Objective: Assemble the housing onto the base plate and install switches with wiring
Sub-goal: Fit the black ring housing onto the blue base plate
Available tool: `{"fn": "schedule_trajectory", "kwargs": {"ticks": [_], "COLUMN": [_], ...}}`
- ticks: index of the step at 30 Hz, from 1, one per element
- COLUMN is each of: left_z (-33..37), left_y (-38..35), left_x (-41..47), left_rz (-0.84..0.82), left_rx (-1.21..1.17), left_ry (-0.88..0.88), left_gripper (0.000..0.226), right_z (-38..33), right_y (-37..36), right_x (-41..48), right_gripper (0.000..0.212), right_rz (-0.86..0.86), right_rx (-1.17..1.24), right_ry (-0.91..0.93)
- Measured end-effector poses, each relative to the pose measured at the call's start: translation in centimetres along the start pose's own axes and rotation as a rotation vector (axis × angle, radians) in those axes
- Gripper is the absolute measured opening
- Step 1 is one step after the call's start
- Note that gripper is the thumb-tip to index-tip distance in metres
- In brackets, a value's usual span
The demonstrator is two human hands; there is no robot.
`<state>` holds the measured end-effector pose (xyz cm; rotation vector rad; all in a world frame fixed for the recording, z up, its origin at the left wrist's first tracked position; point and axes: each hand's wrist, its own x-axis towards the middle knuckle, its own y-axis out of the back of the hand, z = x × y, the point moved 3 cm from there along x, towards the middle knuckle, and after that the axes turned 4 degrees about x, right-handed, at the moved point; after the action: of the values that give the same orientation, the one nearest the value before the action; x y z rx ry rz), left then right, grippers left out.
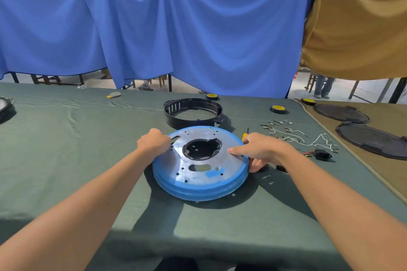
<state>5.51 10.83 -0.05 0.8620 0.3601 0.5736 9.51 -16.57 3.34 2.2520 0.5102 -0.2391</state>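
bright even daylight | soft shadows toward viewer | wide-angle bending at edges | slight overall softness

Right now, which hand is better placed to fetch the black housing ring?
Probably left. The left hand sits on the base plate rim, nearer the black housing ring. The right hand is farther, by the wires.

Backdrop: blue cloth (176, 28) hangs in folds behind the table (66, 149); tan cloth (361, 28) hangs to its right
Table: green cover, lightly creased
Floor: pale, seen under the blue cloth; wooden chair legs (46, 79) there
Ceiling: white panels above the blue cloth
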Motion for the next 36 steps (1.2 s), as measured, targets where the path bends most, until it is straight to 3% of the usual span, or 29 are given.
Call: {"fn": "schedule_trajectory", "kwargs": {"ticks": [5, 10, 15, 18, 28, 30, 33, 36], "left_z": [0.2, 1.4, 2.8, 3.5, 5.0, 5.1, 5.5, 5.9], "left_y": [-0.5, -1.3, -2.9, -3.5, -3.9, -3.8, -3.7, -3.7], "left_x": [0.5, 1.0, 1.7, 2.4, 3.1, 3.0, 3.2, 3.5], "left_rz": [0.012, 0.078, 0.118, 0.109, 0.166, 0.210, 0.243, 0.271], "left_rx": [0.003, 0.007, 0.178, 0.211, 0.277, 0.303, 0.322, 0.332], "left_ry": [-0.064, -0.264, -0.451, -0.484, -0.537, -0.560, -0.586, -0.611], "left_gripper": [0.024, 0.017, 0.037, 0.038, 0.035, 0.033, 0.032, 0.032], "right_z": [-0.5, 0.1, 1.3, 1.6, 1.6, 0.6, -1.4, -3.1], "right_y": [0.7, 2.0, 2.4, 2.5, 3.9, 3.8, 3.0, 1.9], "right_x": [1.0, 3.8, 6.7, 8.1, 10.9, 11.1, 11.8, 13.1], "right_gripper": [0.037, 0.016, 0.023, 0.031, 0.025, 0.019, 0.015, 0.016], "right_rz": [0.137, 0.433, 0.500, 0.466, 0.551, 0.614, 0.580, 0.453], "right_rx": [-0.289, -0.296, -0.379, -0.407, -0.481, -0.401, -0.081, 0.103], "right_ry": [0.009, 0.134, 0.105, 0.068, 0.084, 0.172, 0.284, 0.207]}}
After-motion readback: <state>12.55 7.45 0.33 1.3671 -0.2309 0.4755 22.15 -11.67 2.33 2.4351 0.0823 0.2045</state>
